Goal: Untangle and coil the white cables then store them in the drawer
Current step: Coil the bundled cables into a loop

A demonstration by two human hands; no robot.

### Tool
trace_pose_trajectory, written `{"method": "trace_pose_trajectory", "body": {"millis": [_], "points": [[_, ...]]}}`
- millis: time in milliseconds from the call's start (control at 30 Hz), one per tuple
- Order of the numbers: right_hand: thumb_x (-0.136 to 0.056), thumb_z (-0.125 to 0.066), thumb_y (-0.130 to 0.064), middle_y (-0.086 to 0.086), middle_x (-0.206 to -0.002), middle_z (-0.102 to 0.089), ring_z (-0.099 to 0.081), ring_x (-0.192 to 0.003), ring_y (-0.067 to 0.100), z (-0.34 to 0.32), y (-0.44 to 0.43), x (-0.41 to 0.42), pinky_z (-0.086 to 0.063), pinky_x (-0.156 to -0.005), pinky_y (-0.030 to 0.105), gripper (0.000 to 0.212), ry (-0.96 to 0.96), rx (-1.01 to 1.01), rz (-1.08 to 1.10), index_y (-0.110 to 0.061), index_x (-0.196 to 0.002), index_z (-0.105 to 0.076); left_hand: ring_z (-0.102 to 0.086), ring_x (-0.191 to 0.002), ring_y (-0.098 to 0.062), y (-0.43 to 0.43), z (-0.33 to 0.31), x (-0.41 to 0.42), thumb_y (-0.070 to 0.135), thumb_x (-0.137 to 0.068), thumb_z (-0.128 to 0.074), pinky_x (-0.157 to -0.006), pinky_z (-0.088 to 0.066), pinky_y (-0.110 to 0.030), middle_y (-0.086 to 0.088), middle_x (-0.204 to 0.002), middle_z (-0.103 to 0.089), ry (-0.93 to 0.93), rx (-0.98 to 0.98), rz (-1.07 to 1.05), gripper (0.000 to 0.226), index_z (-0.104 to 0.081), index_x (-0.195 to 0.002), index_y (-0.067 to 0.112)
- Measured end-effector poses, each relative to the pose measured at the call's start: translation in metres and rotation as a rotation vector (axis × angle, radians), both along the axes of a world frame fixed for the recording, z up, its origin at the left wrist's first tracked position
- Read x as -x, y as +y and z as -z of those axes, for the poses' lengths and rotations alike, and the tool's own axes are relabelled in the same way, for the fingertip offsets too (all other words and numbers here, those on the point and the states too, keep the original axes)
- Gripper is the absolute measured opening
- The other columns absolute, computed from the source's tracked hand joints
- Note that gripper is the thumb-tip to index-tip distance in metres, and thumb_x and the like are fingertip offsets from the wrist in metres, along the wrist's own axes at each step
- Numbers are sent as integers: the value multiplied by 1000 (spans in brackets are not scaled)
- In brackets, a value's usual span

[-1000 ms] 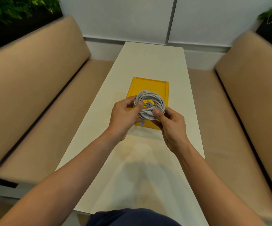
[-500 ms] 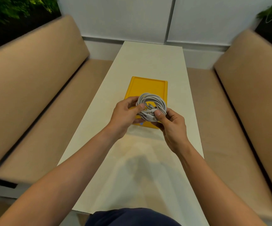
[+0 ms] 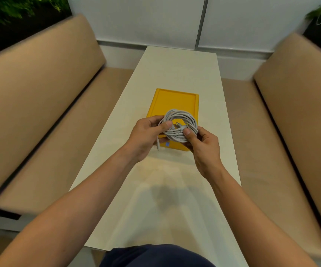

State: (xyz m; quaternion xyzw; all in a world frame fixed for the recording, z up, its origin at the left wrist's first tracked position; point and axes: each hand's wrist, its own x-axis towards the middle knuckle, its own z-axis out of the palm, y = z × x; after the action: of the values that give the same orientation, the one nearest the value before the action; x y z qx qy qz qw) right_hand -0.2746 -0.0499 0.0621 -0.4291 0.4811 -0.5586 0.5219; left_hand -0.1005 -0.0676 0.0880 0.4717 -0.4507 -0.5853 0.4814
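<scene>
We hold the cables (image 3: 180, 125) as a round coil of smooth white strands, raised over the near edge of the matte yellow box (image 3: 175, 101), which sits midway along the pale table (image 3: 180, 64). Our left hand (image 3: 146, 137) pinches the coil's left side. Our right hand (image 3: 203, 147) grips its near side, thumb on top. One loose end (image 3: 158, 145) dangles.

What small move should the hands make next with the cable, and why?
Probably tuck in the loose end. The cable coil looks wound, pinched by the left hand and right hand near the yellow box, but one end hangs free below the left hand.
</scene>
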Motion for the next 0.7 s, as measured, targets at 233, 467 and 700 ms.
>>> {"method": "trace_pose_trajectory", "body": {"millis": [233,467,700], "points": [[-98,-66,-9,11,-106,-78,-75,-102,24,1,-1,-7,-60,-90,35,15,-14,10,21,-11,-111,-73,-73,-96,-25,-4,4,0,12,-101,-62,-89,-61,-43,-11,-101,-74,146,-91,11,21,-67,-117,-1],[-98,-66,-6,12,-109,-77,-74,-104,25,5,3,-8,-59,-86,31,18,-25,52,-9,-15,-112,-73,-72,-97,-23,-4,7,-8,14,-100,-62,-95,-59,-43,-8,-101,-74,233,-148,91,23,-69,-119,5],[-97,-66,-5,15,-111,-76,-74,-105,27,9,6,-11,-60,-88,33,20,-66,26,-49,-9,-116,-72,-68,-96,-23,-5,10,-7,15,-102,-57,-106,-49,-46,-9,-102,-73,286,-164,112,23,-67,-121,6]]}}
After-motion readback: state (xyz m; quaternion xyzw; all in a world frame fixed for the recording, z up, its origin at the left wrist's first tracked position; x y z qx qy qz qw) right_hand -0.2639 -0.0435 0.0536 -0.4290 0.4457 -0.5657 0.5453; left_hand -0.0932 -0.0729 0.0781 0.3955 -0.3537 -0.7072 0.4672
